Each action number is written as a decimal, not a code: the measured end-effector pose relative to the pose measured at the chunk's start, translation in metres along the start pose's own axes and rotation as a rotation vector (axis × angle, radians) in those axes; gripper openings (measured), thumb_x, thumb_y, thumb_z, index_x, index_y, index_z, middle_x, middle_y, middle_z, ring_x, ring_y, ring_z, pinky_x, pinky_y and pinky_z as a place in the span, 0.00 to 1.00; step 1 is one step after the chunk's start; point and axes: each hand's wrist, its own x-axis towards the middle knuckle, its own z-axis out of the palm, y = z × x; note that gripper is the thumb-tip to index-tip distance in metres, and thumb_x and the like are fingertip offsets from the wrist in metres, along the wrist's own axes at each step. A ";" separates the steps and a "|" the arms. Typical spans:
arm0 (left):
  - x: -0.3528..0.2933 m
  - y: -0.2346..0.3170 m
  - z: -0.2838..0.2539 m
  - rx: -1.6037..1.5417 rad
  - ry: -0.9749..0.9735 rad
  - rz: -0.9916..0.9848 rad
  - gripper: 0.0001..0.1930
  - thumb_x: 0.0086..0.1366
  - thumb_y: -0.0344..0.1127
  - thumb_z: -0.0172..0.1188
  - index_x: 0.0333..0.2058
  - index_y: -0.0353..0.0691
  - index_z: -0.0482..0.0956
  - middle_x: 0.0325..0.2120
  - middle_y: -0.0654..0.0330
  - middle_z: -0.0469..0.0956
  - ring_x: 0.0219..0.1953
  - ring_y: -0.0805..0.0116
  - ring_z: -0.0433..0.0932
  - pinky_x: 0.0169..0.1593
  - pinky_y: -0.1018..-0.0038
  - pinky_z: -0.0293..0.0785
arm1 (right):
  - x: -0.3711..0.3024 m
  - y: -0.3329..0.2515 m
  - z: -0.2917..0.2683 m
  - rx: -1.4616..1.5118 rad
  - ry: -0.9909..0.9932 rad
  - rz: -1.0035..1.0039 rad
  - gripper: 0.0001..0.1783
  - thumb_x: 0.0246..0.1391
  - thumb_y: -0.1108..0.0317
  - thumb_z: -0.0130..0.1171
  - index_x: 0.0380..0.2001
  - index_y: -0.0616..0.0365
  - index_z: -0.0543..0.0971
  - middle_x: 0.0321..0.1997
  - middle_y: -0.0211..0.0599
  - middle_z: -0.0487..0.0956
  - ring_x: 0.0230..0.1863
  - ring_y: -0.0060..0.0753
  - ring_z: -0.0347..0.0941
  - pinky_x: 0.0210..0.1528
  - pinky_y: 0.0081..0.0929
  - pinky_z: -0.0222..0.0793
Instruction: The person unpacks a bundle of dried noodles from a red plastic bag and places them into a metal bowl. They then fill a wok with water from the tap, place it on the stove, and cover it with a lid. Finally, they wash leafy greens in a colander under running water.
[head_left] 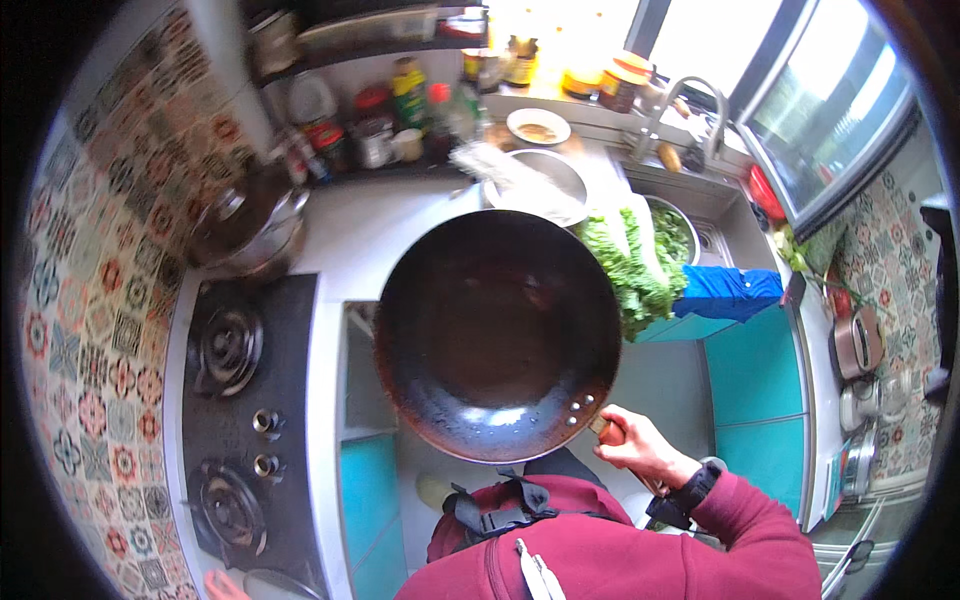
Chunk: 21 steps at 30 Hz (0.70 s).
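A large, dark, round-bottomed wok hangs in the air in front of my body, its inside facing up. The inside looks bare, with a wet shine and a few drops near the lower rim. My right hand is closed round the wok's short wooden handle, beside the rivets at its lower right. Dark straps circle that wrist. No part of my left hand can be made out. At the lower left edge a pink shape, too cut off to name, shows next to a glass lid.
A black two-burner gas hob is at left, with a lidded pot behind it. Leafy greens and a blue cloth lie by the sink. A bowl, bottles and jars stand at the back. An open window juts inward.
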 end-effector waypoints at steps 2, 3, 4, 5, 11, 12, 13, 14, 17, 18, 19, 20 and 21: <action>-0.018 0.096 0.053 0.481 -0.012 0.372 0.23 0.62 0.45 0.59 0.52 0.41 0.69 0.40 0.49 0.75 0.41 0.52 0.73 0.48 0.64 0.70 | -0.011 0.033 -0.047 0.121 0.124 0.078 0.20 0.44 0.68 0.65 0.43 0.59 0.73 0.23 0.28 0.72 0.21 0.17 0.67 0.22 0.19 0.65; -0.039 0.140 0.085 0.379 0.040 0.607 0.13 0.66 0.36 0.54 0.41 0.31 0.75 0.27 0.54 0.77 0.30 0.58 0.74 0.39 0.66 0.72 | -0.018 0.050 -0.068 0.151 0.215 0.039 0.20 0.43 0.70 0.65 0.42 0.60 0.73 0.23 0.28 0.72 0.21 0.17 0.67 0.21 0.19 0.64; -0.062 0.186 0.109 0.454 -0.055 0.721 0.12 0.71 0.34 0.47 0.42 0.30 0.74 0.34 0.51 0.77 0.34 0.56 0.75 0.41 0.67 0.73 | -0.025 0.066 -0.088 0.217 0.268 0.059 0.20 0.43 0.70 0.65 0.42 0.60 0.73 0.23 0.28 0.72 0.21 0.17 0.67 0.21 0.18 0.64; -0.090 0.227 0.145 0.230 -0.054 0.796 0.12 0.70 0.33 0.47 0.44 0.30 0.74 0.39 0.50 0.76 0.37 0.56 0.75 0.42 0.66 0.72 | -0.033 0.081 -0.106 0.280 0.319 0.080 0.20 0.43 0.71 0.66 0.41 0.60 0.73 0.23 0.28 0.72 0.21 0.17 0.67 0.21 0.18 0.64; -0.271 0.438 0.276 0.067 -0.581 1.229 0.11 0.64 0.28 0.55 0.44 0.34 0.76 0.38 0.55 0.78 0.32 0.72 0.75 0.38 0.76 0.72 | -0.069 0.143 -0.197 0.368 0.619 0.272 0.20 0.43 0.74 0.64 0.41 0.60 0.71 0.20 0.27 0.70 0.16 0.17 0.66 0.17 0.18 0.61; -0.294 0.466 0.298 -0.002 -0.671 1.268 0.07 0.62 0.27 0.58 0.39 0.32 0.77 0.33 0.54 0.79 0.31 0.71 0.77 0.37 0.76 0.73 | -0.070 0.149 -0.207 0.411 0.641 0.253 0.18 0.43 0.76 0.62 0.39 0.59 0.71 0.19 0.27 0.70 0.14 0.16 0.65 0.16 0.17 0.61; -0.314 0.492 0.316 -0.029 -0.729 1.334 0.07 0.61 0.27 0.59 0.37 0.32 0.78 0.31 0.55 0.79 0.30 0.70 0.78 0.36 0.76 0.74 | -0.069 0.154 -0.217 0.443 0.691 0.245 0.17 0.43 0.77 0.61 0.39 0.59 0.70 0.19 0.26 0.69 0.14 0.17 0.65 0.15 0.17 0.60; -0.333 0.518 0.338 -0.071 -0.763 1.444 0.06 0.61 0.26 0.59 0.37 0.33 0.78 0.30 0.55 0.79 0.29 0.69 0.79 0.36 0.76 0.74 | -0.067 0.159 -0.225 0.485 0.738 0.284 0.17 0.44 0.78 0.60 0.38 0.59 0.70 0.19 0.26 0.69 0.14 0.17 0.64 0.15 0.17 0.60; -0.380 0.589 0.418 -0.170 -0.887 1.688 0.06 0.60 0.28 0.59 0.37 0.38 0.79 0.30 0.54 0.80 0.30 0.57 0.80 0.34 0.70 0.75 | -0.054 0.168 -0.248 0.481 0.828 0.250 0.15 0.43 0.80 0.58 0.36 0.59 0.68 0.18 0.26 0.68 0.13 0.17 0.64 0.14 0.17 0.59; -0.394 0.611 0.447 -0.089 -0.905 1.768 0.06 0.60 0.30 0.59 0.37 0.39 0.79 0.29 0.53 0.79 0.31 0.56 0.80 0.35 0.68 0.74 | -0.048 0.170 -0.254 0.491 0.863 0.291 0.15 0.43 0.80 0.58 0.36 0.59 0.68 0.18 0.26 0.68 0.12 0.17 0.63 0.14 0.17 0.59; -0.410 0.636 0.483 -0.201 -0.998 1.836 0.06 0.60 0.32 0.58 0.36 0.40 0.78 0.28 0.52 0.79 0.31 0.54 0.79 0.35 0.66 0.74 | -0.043 0.171 -0.258 0.498 0.895 0.267 0.15 0.43 0.80 0.58 0.36 0.59 0.68 0.18 0.26 0.68 0.12 0.18 0.63 0.14 0.17 0.59; -0.426 0.657 0.519 -0.185 -1.026 1.883 0.06 0.60 0.33 0.58 0.35 0.40 0.77 0.27 0.51 0.78 0.32 0.51 0.78 0.35 0.65 0.74 | -0.036 0.171 -0.263 0.504 0.916 0.275 0.15 0.42 0.80 0.58 0.36 0.59 0.68 0.18 0.26 0.68 0.12 0.18 0.63 0.13 0.17 0.59; -0.443 0.678 0.558 -0.182 -1.089 1.867 0.06 0.60 0.34 0.57 0.35 0.40 0.78 0.27 0.50 0.78 0.32 0.49 0.78 0.36 0.63 0.74 | -0.030 0.170 -0.266 0.514 0.938 0.288 0.15 0.42 0.81 0.58 0.36 0.59 0.68 0.18 0.27 0.68 0.12 0.18 0.63 0.13 0.17 0.58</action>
